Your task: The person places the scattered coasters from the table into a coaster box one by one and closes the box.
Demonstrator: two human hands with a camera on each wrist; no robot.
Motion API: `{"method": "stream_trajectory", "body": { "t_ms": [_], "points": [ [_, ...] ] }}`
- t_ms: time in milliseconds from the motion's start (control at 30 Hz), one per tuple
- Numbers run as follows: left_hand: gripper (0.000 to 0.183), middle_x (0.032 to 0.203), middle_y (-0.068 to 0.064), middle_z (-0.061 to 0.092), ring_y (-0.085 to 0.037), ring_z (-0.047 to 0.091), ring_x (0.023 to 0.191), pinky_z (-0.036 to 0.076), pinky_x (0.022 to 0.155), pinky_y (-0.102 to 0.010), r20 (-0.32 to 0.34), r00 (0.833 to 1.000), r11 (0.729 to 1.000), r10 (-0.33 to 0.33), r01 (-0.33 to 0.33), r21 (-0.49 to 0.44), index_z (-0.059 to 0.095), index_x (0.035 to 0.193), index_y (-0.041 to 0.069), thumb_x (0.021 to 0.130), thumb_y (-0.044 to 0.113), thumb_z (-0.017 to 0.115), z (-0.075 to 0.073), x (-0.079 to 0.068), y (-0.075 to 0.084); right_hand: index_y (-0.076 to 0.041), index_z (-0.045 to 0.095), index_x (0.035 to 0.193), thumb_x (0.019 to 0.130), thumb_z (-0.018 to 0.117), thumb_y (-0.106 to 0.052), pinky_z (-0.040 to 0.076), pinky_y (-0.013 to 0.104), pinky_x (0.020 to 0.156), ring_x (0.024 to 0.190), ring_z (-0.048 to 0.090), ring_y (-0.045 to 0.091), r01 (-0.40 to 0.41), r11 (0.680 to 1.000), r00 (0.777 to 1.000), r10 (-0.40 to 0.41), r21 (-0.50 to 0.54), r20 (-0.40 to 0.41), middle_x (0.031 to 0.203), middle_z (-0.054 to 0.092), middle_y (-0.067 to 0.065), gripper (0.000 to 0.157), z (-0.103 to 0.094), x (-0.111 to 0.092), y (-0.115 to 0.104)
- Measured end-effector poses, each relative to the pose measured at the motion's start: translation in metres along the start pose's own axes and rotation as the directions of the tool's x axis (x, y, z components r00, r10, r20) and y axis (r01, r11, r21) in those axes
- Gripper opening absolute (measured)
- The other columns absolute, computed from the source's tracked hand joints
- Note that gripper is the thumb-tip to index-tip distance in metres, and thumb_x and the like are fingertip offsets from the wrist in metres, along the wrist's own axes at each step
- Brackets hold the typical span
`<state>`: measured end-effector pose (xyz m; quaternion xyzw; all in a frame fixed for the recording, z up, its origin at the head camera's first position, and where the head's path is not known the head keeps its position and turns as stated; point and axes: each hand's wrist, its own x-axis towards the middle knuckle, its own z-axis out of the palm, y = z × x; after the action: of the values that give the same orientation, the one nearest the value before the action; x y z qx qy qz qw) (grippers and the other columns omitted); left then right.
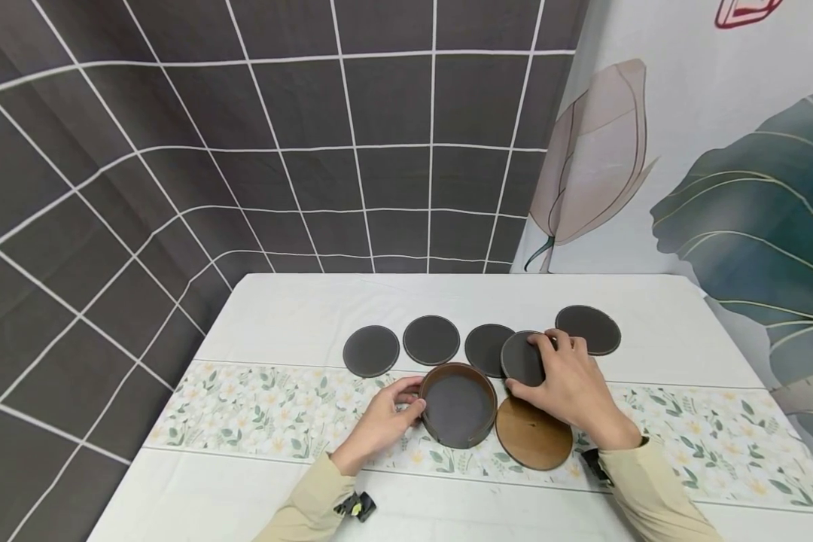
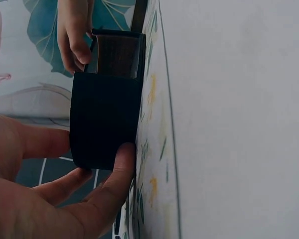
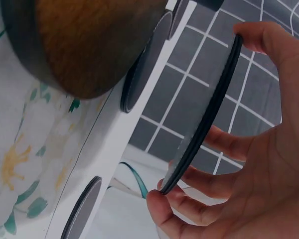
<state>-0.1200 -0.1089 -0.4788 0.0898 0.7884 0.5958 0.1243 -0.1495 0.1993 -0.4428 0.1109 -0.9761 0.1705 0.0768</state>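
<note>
My left hand (image 1: pixel 386 418) grips the left side of a round dark coaster holder (image 1: pixel 459 369), which stands on the table with its brown inner wall showing. In the left wrist view, thumb and fingers spread around the holder's dark outer wall (image 2: pixel 102 119). My right hand (image 1: pixel 576 384) holds a round dark coaster (image 1: pixel 520 357) by its edge, between thumb and fingers. The right wrist view shows this coaster (image 3: pixel 204 119) tilted and raised off the table. Below it, right of the holder, lies a round brown-faced piece (image 1: pixel 534 435) with a dark rim.
Several dark coasters lie flat behind the holder: one at far left (image 1: pixel 371 351), one beside it (image 1: pixel 431 340), one partly behind the held coaster (image 1: pixel 484 348), and one at right (image 1: pixel 588 330). A white cloth (image 1: pixel 278 316) with a floral band covers the table.
</note>
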Motion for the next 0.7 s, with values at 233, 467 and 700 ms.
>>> {"method": "stream_trajectory", "body": {
  "t_ms": [233, 467, 700],
  "points": [
    [0.042, 0.129, -0.025, 0.061, -0.023, 0.066, 0.099, 0.063, 0.073, -0.03, -0.007, 1.0, 1.0, 0.008, -0.008, 0.001, 0.055, 0.14, -0.006, 0.099, 0.003, 0.06, -0.001, -0.001, 0.0, -0.001, 0.059, 0.132, 0.077, 0.081, -0.049, 0.046, 0.067, 0.091, 0.117, 0.046, 0.054, 0.05, 0.999, 0.998, -0.05, 0.02, -0.038, 0.136, 0.05, 0.031, 0.076, 0.004, -0.001, -0.009],
    [0.042, 0.127, -0.025, 0.061, -0.02, 0.066, 0.098, 0.063, 0.074, -0.03, -0.005, 1.0, 1.0, 0.014, -0.014, -0.003, 0.055, 0.14, -0.006, 0.099, 0.002, 0.059, -0.001, -0.002, 0.001, -0.002, 0.06, 0.131, 0.076, 0.081, -0.052, 0.045, 0.067, 0.094, 0.118, 0.047, 0.052, 0.086, 0.996, 0.995, -0.085, 0.011, -0.053, 0.137, 0.051, 0.029, 0.077, 0.007, -0.002, -0.02],
    [0.042, 0.124, -0.024, 0.062, -0.021, 0.066, 0.098, 0.063, 0.074, -0.032, -0.003, 1.0, 1.0, 0.015, -0.015, -0.012, 0.055, 0.14, -0.006, 0.099, 0.003, 0.06, -0.001, -0.002, 0.003, -0.004, 0.06, 0.133, 0.076, 0.08, -0.053, 0.047, 0.066, 0.092, 0.121, 0.047, 0.048, 0.102, 0.995, 0.994, -0.102, 0.006, -0.039, 0.14, 0.05, 0.026, 0.078, 0.009, -0.001, -0.032]
  ]
}}
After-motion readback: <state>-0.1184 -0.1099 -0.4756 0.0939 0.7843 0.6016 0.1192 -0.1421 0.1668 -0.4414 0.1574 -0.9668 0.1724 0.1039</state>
